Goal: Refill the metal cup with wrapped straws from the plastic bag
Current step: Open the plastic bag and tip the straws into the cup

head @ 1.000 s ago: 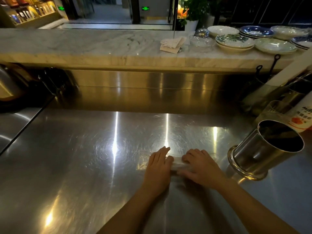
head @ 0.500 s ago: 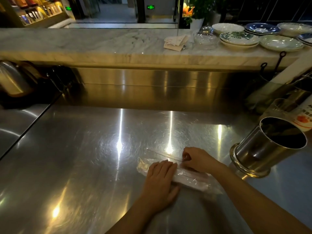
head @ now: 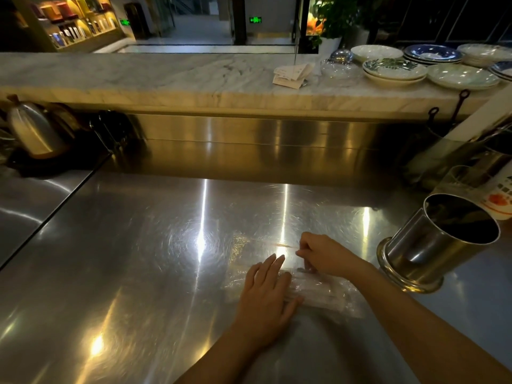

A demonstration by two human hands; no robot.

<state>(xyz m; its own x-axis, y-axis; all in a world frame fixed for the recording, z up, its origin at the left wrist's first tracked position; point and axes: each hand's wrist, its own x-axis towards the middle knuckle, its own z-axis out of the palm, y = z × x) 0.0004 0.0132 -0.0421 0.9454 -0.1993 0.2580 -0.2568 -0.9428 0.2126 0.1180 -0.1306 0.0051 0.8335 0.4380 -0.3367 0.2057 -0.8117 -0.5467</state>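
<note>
A: Straws [head: 318, 293] sit inside the clear plastic bag [head: 336, 296], flat on the steel counter [head: 138, 259], near centre. Left hand [head: 266, 297] lies palm-down on the bag's left end, fingers spread flat, gripping nothing. Right hand [head: 322, 254] at the bag's far edge, fingers curled shut, pinching a thin strip or edge of film.

B: Cup?

A: Metal cup [head: 440, 242] stands right of the bag, just beside the right forearm, apart from both hands. Looks tilted in this wide lens, can't tell if it really is. Inside is dark, contents unreadable.

B: Surroundings?

A: Printed white container [head: 498, 195] and a glass [head: 457, 178] just behind the cup, cut by the right frame edge. Marble ledge [head: 166, 76] far, with stacked plates [head: 396, 69] and folded papers [head: 291, 74] at its right. Kettle [head: 33, 131] far left, blurred.

B: Hard to read?

A: Straw count, no. Bag outline melts into the glare. What the right fingers pinch is too thin to name.
</note>
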